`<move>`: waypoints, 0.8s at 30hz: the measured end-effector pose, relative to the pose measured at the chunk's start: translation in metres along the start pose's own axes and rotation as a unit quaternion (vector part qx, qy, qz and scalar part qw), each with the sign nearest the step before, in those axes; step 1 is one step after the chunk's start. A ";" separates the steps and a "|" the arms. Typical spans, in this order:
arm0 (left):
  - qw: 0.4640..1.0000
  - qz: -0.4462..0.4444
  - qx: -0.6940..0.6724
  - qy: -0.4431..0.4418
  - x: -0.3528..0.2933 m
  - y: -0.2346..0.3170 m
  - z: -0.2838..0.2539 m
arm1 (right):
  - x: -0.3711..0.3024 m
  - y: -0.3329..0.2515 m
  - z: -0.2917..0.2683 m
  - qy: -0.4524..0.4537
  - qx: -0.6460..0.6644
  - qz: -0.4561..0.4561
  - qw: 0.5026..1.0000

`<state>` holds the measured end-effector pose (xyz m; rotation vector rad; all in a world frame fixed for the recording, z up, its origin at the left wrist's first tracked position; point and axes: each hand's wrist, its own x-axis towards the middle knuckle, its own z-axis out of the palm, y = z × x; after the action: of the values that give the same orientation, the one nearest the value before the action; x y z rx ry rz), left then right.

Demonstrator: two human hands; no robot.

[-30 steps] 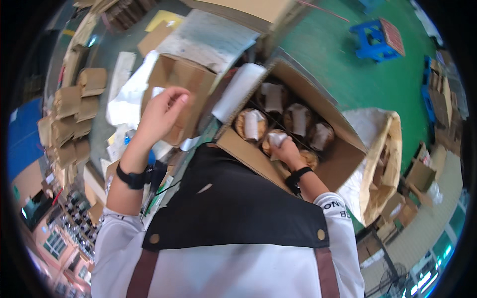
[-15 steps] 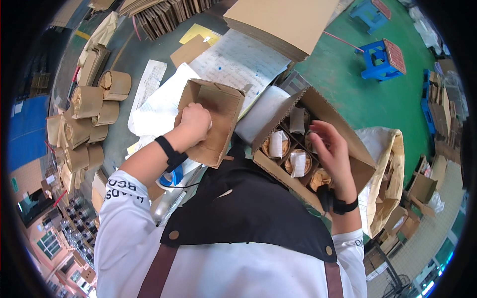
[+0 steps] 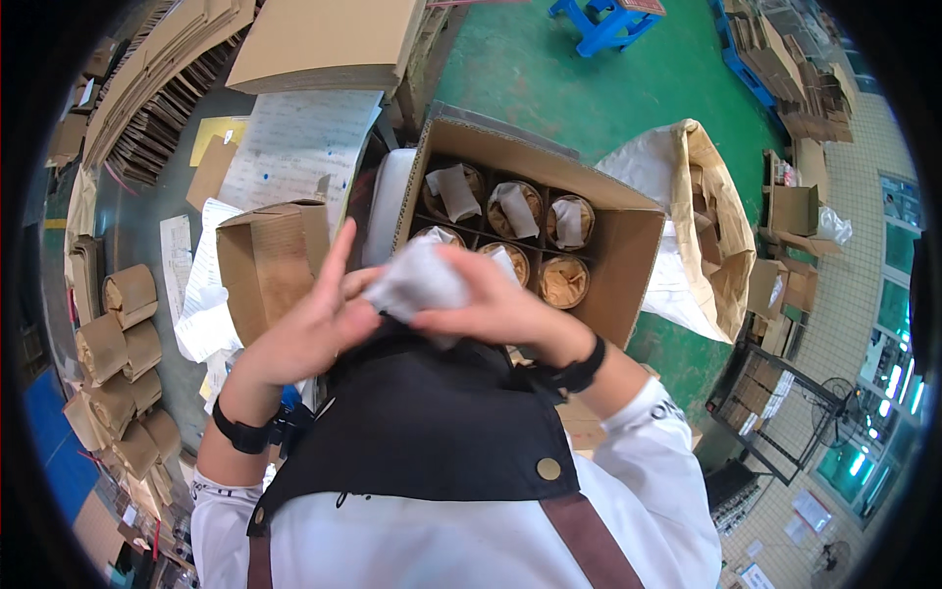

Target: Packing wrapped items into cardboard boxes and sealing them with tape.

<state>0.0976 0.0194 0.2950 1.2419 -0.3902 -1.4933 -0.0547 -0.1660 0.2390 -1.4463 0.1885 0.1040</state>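
Note:
My right hand [image 3: 496, 306] grips a white, crumpled packet [image 3: 420, 279], blurred by motion, in front of my apron. My left hand [image 3: 316, 319] is beside it, fingers stretched and spread, holding nothing. Just beyond my right hand stands an open cardboard carton [image 3: 628, 257] split by dark dividers into round-filled compartments. Brown-paper-wrapped round items [image 3: 564, 283] sit in them, several topped with white packets [image 3: 516, 210]. Past my left hand is a small open cardboard box [image 3: 257, 280]; my hand hides part of it.
Written sheets [image 3: 294, 147] lie on the table beneath stacked flat cardboard [image 3: 314, 44]. Brown-paper-wrapped bundles [image 3: 128, 348] are piled at the left. A large paper sack [image 3: 721, 240] stands right of the carton, and a blue stool [image 3: 603, 25] is on the green floor.
My left hand has come out of the small box, and its fingers have spread. My right hand has left the carton and now holds a white packet. The view has swung right.

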 end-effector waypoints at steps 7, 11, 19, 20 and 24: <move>0.769 -0.055 0.585 0.251 -0.043 -0.041 -0.024 | -0.119 0.143 -0.140 0.088 -0.373 0.446 0.809; 0.616 -0.023 0.731 0.293 -0.040 -0.093 -0.006 | -0.128 0.214 -0.166 0.112 -0.400 0.445 0.794; 0.676 0.009 0.677 0.292 -0.033 -0.052 0.038 | -0.098 0.098 -0.165 0.082 -0.487 0.365 0.789; 0.679 0.035 0.681 0.270 -0.027 -0.024 0.060 | -0.101 0.081 -0.162 0.192 -0.415 0.121 0.881; 0.614 0.082 0.785 0.025 0.043 0.061 0.146 | -0.087 -0.083 -0.111 0.193 -0.452 -0.324 0.808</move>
<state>0.0132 -0.0922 0.3804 2.3986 -1.9879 -0.6347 -0.1323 -0.2824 0.3239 -2.4072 -0.0586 -0.7738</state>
